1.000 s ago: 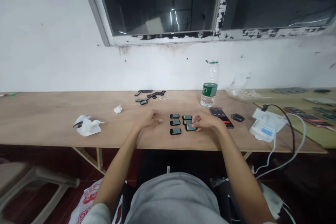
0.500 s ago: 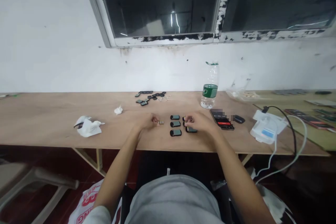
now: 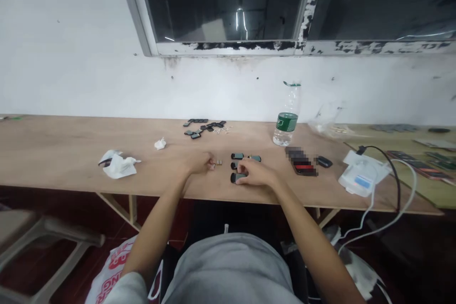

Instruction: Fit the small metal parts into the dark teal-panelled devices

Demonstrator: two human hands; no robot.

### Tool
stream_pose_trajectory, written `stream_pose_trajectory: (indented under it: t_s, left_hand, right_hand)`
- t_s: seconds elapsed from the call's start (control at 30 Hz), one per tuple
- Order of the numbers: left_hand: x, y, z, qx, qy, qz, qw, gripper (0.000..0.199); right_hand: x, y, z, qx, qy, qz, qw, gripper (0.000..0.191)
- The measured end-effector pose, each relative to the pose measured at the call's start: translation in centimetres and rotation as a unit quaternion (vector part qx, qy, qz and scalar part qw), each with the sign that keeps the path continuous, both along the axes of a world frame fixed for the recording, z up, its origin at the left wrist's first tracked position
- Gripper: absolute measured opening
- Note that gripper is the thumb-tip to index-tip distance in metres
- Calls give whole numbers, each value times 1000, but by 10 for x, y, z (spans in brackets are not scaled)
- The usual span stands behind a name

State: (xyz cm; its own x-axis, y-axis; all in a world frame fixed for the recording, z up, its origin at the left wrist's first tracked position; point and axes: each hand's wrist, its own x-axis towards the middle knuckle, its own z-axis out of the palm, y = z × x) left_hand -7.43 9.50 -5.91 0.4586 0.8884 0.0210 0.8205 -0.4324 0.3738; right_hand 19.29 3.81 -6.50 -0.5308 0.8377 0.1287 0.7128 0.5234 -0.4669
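My left hand point(image 3: 204, 162) rests on the table with its fingertips pinched together beside a few small metallic pieces point(image 3: 219, 163). What lies between those fingers is too small to make out. My right hand point(image 3: 255, 172) reaches over a group of small black oval-ended cases with grey-green faces. Its thumb and fingers are curled together and hide part of the middle case point(image 3: 233, 165). The nearest case point(image 3: 234, 178) lies under the fingertips. At the back of the group sit a left case point(image 3: 237, 156) and a right case point(image 3: 255, 157), partly behind the hand.
More black pieces point(image 3: 195, 135) and small white bits point(image 3: 223, 130) lie by the wall. A water bottle point(image 3: 286, 126), a phone point(image 3: 302, 161), a black fob-like object point(image 3: 324, 161) and a white device with cables point(image 3: 359, 181) stand right. Crumpled tissue point(image 3: 121, 166) lies left.
My right hand has moved left, from the right-hand cases to the left ones. My left hand stays beside the metallic pieces. The view has shifted slightly.
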Motion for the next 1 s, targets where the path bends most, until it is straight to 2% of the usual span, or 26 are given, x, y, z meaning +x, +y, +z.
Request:
stream_pose_trajectory:
  t_s: [0.13,0.23,0.43,0.77,0.9,1.0]
  left_hand:
    - [9,-18,15,38,-56,-68,995,24]
    - [20,-34,27,58,-114,-132,983,25]
    - [39,-50,35,81,-200,-200,956,23]
    - [52,-46,27,173,-179,-178,952,20]
    - [55,-47,26,185,-193,-139,954,19]
    - [58,-47,26,166,-247,-94,950,15]
  right_hand:
    - [4,2,3,-34,48,46,997,26]
    - [6,1,6,-40,130,65,989,27]
    - [6,-4,16,-80,273,-13,958,32]
    - [1,-7,26,-54,363,-66,928,35]
    - [-2,-8,27,-45,385,-72,919,35]
    - [-2,-7,27,-53,386,-71,918,37]
